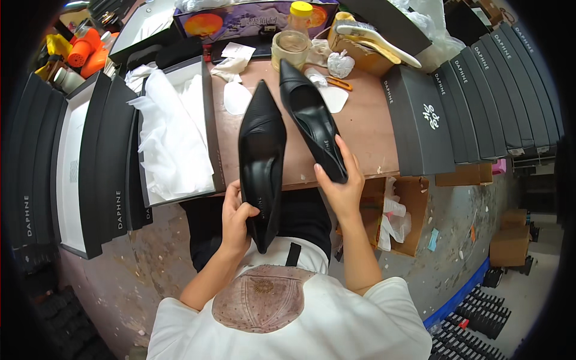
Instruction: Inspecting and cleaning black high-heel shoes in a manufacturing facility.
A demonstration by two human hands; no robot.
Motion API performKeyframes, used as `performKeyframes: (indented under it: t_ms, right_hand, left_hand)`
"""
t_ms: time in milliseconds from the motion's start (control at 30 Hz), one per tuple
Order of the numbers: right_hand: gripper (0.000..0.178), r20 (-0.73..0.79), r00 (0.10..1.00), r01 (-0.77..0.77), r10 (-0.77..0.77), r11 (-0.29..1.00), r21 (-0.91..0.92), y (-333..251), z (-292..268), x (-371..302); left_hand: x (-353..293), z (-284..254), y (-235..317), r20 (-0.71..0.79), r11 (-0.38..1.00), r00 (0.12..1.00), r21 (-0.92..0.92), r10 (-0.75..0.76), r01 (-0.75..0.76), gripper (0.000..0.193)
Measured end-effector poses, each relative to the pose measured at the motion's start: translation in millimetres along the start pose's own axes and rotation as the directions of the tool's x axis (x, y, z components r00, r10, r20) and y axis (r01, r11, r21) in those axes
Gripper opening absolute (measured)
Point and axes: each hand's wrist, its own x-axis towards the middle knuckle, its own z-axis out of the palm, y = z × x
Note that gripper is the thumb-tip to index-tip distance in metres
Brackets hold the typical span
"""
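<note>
My left hand (236,219) is closed around the heel end of a black pointed-toe shoe (263,123), thumb pressed at the insole. A matching black shoe (293,84) is gripped near its heel by my right hand (346,187), with the fingers along the outer side and the thumb on the inner side. Both shoes are held side by side over the near part of the brown table (369,129), toes pointing away from me. Left of them lies an open shoe box (211,135) with white tissue paper (171,144) spilling over its side.
Dark shoe boxes (474,102) stand in a row at the right, and more box parts (108,162) at the left. At the back are a glass jar (290,48), a white-handled brush (384,43), an orange cutter (339,83) and crumpled paper (340,63). A cardboard carton (414,222) sits below.
</note>
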Motion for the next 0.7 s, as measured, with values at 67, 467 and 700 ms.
performKeyframes:
  t_ms: [67, 467, 700]
  right_hand:
    - [0.062, -0.113, 0.988, 0.102, -0.106, 0.994, -0.035, 6.4, -1.6, -13.0]
    - [0.062, 0.718, 0.530, -0.405, 0.452, -0.609, 0.682, -23.0, -33.7, -60.5]
    - [0.068, 0.769, 0.584, -0.448, 0.261, -0.686, 0.573, -35.6, -32.2, -68.0]
  left_hand:
    - [5.6, 6.0, 3.8, 0.020, 0.998, 1.000, -0.069, -0.007, 0.008, 0.052]
    - [41.3, 1.0, -8.6, 0.787, 0.804, 0.608, -0.294, -0.103, 0.517, 0.042]
    - [41.4, 6.1, -27.3, 0.934, 0.474, 0.344, -0.348, 0.097, 0.809, 0.052]
